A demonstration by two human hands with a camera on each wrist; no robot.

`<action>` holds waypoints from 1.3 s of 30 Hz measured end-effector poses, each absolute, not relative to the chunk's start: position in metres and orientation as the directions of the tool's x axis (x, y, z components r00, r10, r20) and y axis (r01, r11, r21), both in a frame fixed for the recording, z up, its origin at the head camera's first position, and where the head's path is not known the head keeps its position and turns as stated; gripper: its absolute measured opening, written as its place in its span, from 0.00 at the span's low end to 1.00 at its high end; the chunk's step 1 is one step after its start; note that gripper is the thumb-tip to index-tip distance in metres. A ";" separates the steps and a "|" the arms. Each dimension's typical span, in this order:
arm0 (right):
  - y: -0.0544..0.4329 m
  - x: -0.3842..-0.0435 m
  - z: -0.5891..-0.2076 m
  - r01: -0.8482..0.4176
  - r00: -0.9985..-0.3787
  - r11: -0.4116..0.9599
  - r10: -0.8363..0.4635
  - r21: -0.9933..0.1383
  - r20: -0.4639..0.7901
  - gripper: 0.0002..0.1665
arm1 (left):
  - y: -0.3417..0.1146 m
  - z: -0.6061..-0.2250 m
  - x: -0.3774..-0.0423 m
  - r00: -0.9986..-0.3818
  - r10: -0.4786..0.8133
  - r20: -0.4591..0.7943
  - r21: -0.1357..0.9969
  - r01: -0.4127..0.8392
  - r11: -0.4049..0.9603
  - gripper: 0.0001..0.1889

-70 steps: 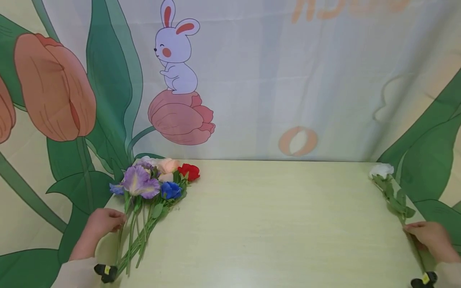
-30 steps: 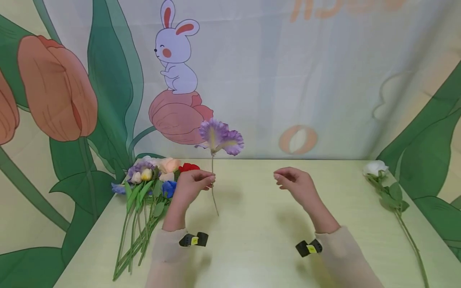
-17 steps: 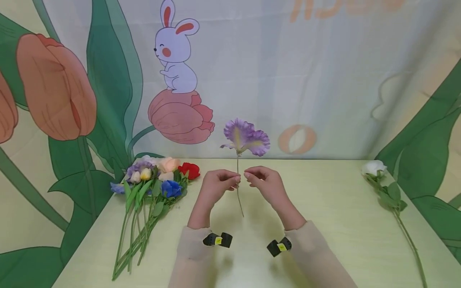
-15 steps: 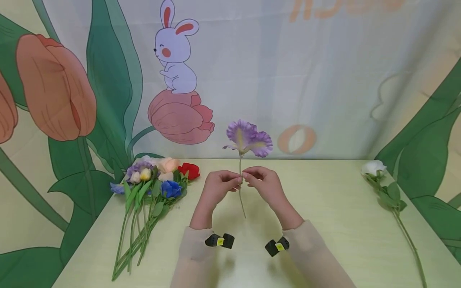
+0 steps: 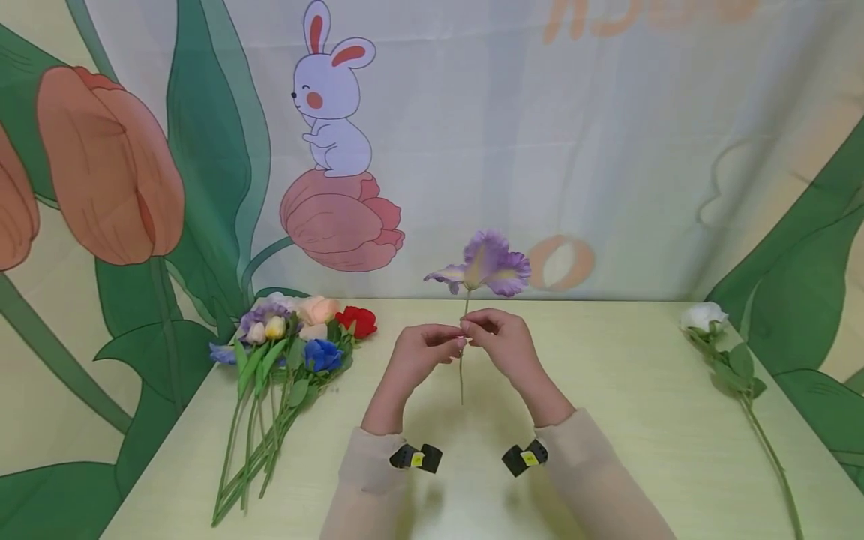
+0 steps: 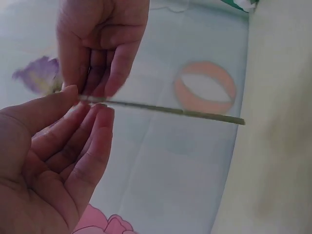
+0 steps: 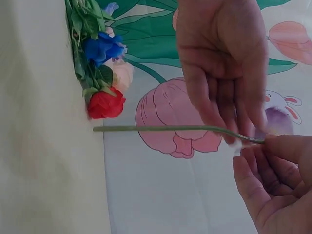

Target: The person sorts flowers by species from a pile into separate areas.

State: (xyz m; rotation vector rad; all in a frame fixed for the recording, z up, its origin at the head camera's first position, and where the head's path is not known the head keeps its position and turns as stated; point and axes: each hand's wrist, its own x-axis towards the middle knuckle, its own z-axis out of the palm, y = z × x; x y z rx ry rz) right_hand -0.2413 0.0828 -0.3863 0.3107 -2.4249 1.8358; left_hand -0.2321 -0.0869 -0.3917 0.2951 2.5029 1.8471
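A purple iris (image 5: 487,264) with yellow streaks stands nearly upright above the middle of the table, both hands at its thin green stem. My left hand (image 5: 420,358) pinches the stem between thumb and fingertips. Just above those fingertips, my right hand (image 5: 505,346) pinches it as well. In the left wrist view the bare lower stem (image 6: 165,108) sticks out past the fingers. The right wrist view shows a slight bend in the stem (image 7: 161,128) near the fingers. Part of the stem is hidden behind the fingertips.
On the left of the table (image 5: 607,465) lies a pile of flowers, with a red rose (image 5: 357,322), a blue flower (image 5: 322,355) and yellowish tulips (image 5: 274,327). A white rose (image 5: 704,316) lies along the right edge. A printed cloth (image 5: 459,112) hangs behind.
My left hand has carried the iris from the pile to the middle. My right hand has let go of the white rose and taken the iris stem. The bloom has turned and tipped rightward.
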 end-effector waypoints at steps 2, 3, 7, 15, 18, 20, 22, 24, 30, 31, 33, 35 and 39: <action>0.091 -0.242 -0.383 -0.204 -0.977 0.250 -0.113 -0.947 0.181 0.15 | -0.093 -0.392 -0.232 -0.984 0.162 0.080 0.937 0.130 0.323 0.15; 0.097 -0.242 -0.382 -0.201 -0.978 0.249 -0.112 -0.948 0.178 0.15 | -0.098 -0.392 -0.232 -0.984 0.162 0.076 0.930 0.129 0.346 0.16; 0.125 -0.241 -0.380 -0.198 -0.979 0.288 -0.109 -0.937 0.173 0.16 | -0.126 -0.394 -0.227 -0.987 0.154 0.053 0.882 0.118 0.456 0.16; 0.188 -0.232 -0.388 -0.176 -0.984 0.499 -0.107 -0.849 0.141 0.17 | -0.204 -0.396 -0.207 -0.996 0.086 -0.005 0.768 0.051 0.638 0.16; 0.210 -0.228 -0.397 -0.133 -0.991 0.549 -0.097 -0.825 0.095 0.17 | -0.232 -0.396 -0.198 -0.998 0.062 -0.004 0.718 0.040 0.695 0.17; 0.226 -0.225 -0.403 -0.096 -0.994 0.567 -0.091 -0.818 0.053 0.18 | -0.250 -0.396 -0.193 -0.999 0.047 -0.004 0.689 0.031 0.724 0.18; 0.240 -0.223 -0.409 -0.057 -0.997 0.595 -0.078 -0.802 0.014 0.18 | -0.267 -0.398 -0.187 -1.000 0.028 -0.010 0.663 0.014 0.748 0.20; 0.254 -0.221 -0.415 -0.030 -0.997 0.618 -0.073 -0.786 -0.019 0.19 | -0.282 -0.399 -0.183 -1.000 0.007 -0.028 0.643 -0.013 0.765 0.21; 0.281 -0.215 -0.430 -0.012 -0.996 0.675 -0.073 -0.738 -0.051 0.19 | -0.316 -0.410 -0.171 -0.997 -0.045 -0.071 0.585 -0.078 0.808 0.21; 0.284 -0.214 -0.432 -0.008 -0.996 0.681 -0.074 -0.732 -0.058 0.19 | -0.319 -0.412 -0.170 -0.995 -0.052 -0.080 0.580 -0.089 0.810 0.21; 0.290 -0.212 -0.436 0.001 -0.994 0.687 -0.076 -0.726 -0.072 0.19 | -0.325 -0.415 -0.169 -0.992 -0.064 -0.107 0.577 -0.114 0.809 0.22; 0.295 -0.212 -0.440 0.011 -0.993 0.692 -0.075 -0.722 -0.086 0.20 | -0.330 -0.418 -0.168 -0.990 -0.070 -0.123 0.577 -0.128 0.806 0.22; 0.304 -0.212 -0.447 0.034 -0.992 0.697 -0.066 -0.716 -0.111 0.20 | -0.338 -0.425 -0.168 -0.988 -0.090 -0.127 0.575 -0.148 0.805 0.22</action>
